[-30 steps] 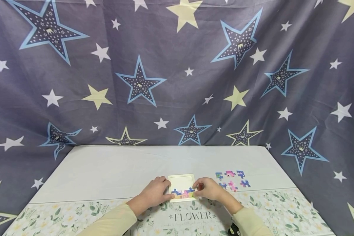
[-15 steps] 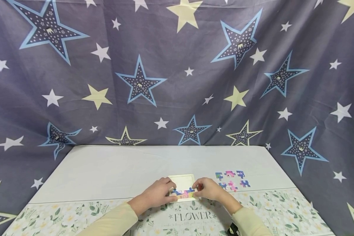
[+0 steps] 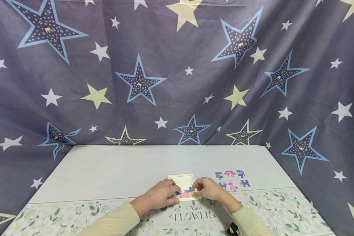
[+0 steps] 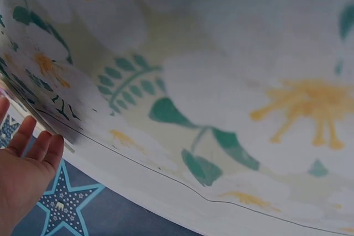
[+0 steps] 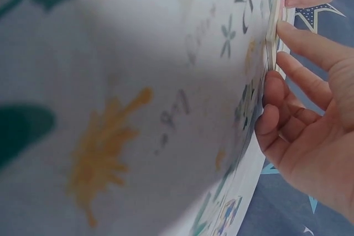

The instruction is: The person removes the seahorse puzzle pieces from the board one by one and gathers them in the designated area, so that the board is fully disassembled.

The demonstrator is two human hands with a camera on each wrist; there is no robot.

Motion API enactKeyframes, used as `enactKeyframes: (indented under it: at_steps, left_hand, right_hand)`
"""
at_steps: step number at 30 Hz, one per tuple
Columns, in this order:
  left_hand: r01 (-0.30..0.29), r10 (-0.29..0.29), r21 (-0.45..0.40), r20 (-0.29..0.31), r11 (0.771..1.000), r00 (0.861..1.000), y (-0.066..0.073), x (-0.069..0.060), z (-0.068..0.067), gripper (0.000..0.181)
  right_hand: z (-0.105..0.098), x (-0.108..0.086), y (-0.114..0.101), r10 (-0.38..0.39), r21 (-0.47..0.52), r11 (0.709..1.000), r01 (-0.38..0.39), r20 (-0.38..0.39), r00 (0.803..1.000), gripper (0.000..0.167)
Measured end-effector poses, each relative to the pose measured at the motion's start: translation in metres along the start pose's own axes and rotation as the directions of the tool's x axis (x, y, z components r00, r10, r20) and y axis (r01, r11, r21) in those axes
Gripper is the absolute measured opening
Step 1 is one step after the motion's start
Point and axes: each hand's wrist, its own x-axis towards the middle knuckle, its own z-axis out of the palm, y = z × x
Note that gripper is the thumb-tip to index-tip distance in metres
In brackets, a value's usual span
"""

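A pale, square puzzle tray (image 3: 181,178) lies in front of me, with joined jigsaw pieces (image 3: 185,194) along its near side. Over the tray's lower left corner is my left hand (image 3: 162,194), thumb and forefinger apart above the leftmost piece, which they partly hide. Its other fingers look loosely bent in the left wrist view. My right hand (image 3: 208,189) holds the tray's right edge between thumb and forefinger. In the right wrist view, the thumb lies at the tray's edge (image 5: 272,42) and the remaining fingers are curled beneath.
Several loose jigsaw pieces (image 3: 231,181), pink and blue, lie in two rows right of the tray. The table (image 3: 121,170) has a plain white far part and a floral near part with the printed word FLOWER (image 3: 192,216). A star-patterned curtain (image 3: 177,98) rises behind.
My left hand has slid right from the tray's left edge, so its fingers now cover the leftmost piece. The right hand and the loose pieces have stayed in place.
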Motion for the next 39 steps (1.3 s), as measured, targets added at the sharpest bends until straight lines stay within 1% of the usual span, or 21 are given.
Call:
enactKeyframes:
  at_steps: [7, 22, 30, 39]
  left_hand:
    - [-0.002, 0.002, -0.005, 0.011, 1.0, 1.0, 0.0007, 0.0, -0.0011, 0.039]
    - [-0.021, 0.021, -0.012, -0.008, 1.0, 1.0, 0.0009, -0.0002, 0.0009, 0.036]
    - [0.012, -0.012, -0.01, -0.006, 1.0, 1.0, 0.0023, 0.0, 0.0023, 0.036]
    - [0.031, -0.031, 0.005, -0.002, 1.0, 1.0, 0.002, 0.0005, 0.0037, 0.037]
  right_hand:
    - [-0.0015, -0.0007, -0.0021, 0.014, -0.004, 1.0, -0.014, 0.004, 1.0, 0.024]
    - [-0.0017, -0.0001, -0.0032, 0.026, -0.004, 1.0, -0.026, 0.013, 1.0, 0.02]
    - [-0.001, 0.0004, -0.004, 0.034, -0.005, 0.999, -0.034, 0.013, 0.999, 0.02]
    - [-0.0016, 0.0008, -0.0043, 0.042, -0.007, 0.999, -0.042, 0.014, 0.999, 0.021]
